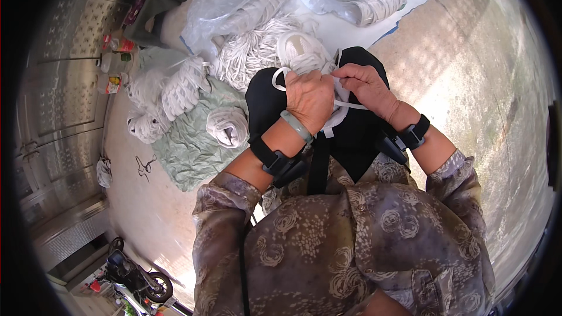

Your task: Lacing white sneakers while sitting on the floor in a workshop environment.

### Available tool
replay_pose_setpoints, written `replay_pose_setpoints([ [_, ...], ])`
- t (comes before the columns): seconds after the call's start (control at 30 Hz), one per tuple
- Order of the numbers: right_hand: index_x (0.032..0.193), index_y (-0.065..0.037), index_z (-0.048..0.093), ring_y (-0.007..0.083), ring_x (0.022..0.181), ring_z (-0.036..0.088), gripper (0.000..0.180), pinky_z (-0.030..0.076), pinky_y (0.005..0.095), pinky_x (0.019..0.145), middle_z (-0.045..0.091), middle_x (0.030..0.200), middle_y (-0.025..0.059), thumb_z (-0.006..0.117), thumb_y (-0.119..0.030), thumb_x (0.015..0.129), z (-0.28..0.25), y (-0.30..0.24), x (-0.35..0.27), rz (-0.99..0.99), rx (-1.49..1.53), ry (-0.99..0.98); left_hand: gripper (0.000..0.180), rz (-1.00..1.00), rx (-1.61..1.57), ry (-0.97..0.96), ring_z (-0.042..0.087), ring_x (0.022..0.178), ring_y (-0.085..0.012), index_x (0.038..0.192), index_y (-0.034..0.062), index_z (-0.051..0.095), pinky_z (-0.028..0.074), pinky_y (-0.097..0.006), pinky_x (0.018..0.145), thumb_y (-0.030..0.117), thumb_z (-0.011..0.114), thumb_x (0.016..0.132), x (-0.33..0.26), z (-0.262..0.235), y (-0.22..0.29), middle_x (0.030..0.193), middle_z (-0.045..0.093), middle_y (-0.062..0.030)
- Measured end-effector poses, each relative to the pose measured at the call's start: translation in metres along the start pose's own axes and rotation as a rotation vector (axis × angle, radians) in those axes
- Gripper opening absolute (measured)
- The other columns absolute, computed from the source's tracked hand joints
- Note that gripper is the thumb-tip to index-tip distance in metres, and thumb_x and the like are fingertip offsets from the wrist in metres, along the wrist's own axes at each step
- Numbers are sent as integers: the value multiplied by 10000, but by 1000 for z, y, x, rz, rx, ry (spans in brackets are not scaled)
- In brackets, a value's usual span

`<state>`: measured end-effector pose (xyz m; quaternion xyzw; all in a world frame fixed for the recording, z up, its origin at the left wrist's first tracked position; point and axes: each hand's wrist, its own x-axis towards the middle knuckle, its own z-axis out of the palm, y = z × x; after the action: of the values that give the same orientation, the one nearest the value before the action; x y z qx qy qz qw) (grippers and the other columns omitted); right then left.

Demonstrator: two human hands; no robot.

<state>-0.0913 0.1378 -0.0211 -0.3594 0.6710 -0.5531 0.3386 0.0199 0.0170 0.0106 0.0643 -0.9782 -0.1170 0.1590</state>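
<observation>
A white shoe upper [302, 51] rests over my black-covered lap, its rounded toe pointing away from me. My left hand [310, 98] is closed on the upper, its fingers partly hidden behind the back of the hand. From that hand a loop of white shoelace [280, 79] sticks out to the left. Close beside it, my right hand [370, 90] pinches the lace at the upper's edge between thumb and fingers. Another stretch of lace runs under the right palm. Just beyond the upper lies a tangled heap of white laces [252, 52].
Stacked white uppers [374, 9] sit in clear plastic at the back. More bundles [181, 90] and a rolled one [227, 127] lie on a crumpled green sheet [184, 161]. Scissors [145, 167] are on the floor at left, near a metal door [64, 93]. A motorbike [137, 275] stands lower left.
</observation>
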Motion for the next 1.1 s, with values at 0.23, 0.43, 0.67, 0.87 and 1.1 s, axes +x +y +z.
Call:
replay_pose_setpoints([
  [0.23, 986, -38, 585, 298, 758, 569, 237, 467, 338, 671, 556, 834, 129, 533, -77, 758, 7, -11, -7, -311, -386, 33, 20, 180, 45, 55, 548, 614, -238, 632, 82, 552, 350, -378, 624, 89, 566, 643, -1, -13, -2, 642, 525, -68],
  [0.43, 1042, -17, 562, 311, 780, 553, 279, 463, 338, 684, 539, 869, 140, 533, -61, 768, 8, -16, -15, -313, -501, 42, 67, -85, -300, -319, 541, 542, -289, 639, 48, 547, 401, -368, 500, -3, 580, 667, -86, -83, -49, 554, 501, -95],
  [0.67, 1032, -7, 567, 296, 766, 558, 277, 462, 326, 685, 544, 891, 145, 565, -56, 760, 15, -15, -13, -388, -489, 74, 95, -441, -138, -826, 593, 658, -311, 641, 89, 598, 469, -403, 594, 151, 631, 705, -200, -102, -89, 634, 600, -102],
  [0.87, 944, -36, 552, 249, 647, 558, 191, 457, 306, 605, 565, 734, 107, 590, -150, 795, 5, -8, -6, -29, -131, 140, 100, -342, -178, -457, 579, 788, -304, 760, 77, 626, 450, -403, 712, 165, 596, 724, -123, -77, -102, 792, 613, -90],
  [1.1, 1068, -55, 538, 336, 752, 577, 255, 461, 378, 685, 600, 792, 151, 521, -150, 832, -5, 12, 24, -157, -480, 170, 132, -320, -493, -91, 572, 842, -307, 824, 78, 629, 437, -386, 751, 155, 546, 757, -20, 0, -132, 813, 613, -90],
])
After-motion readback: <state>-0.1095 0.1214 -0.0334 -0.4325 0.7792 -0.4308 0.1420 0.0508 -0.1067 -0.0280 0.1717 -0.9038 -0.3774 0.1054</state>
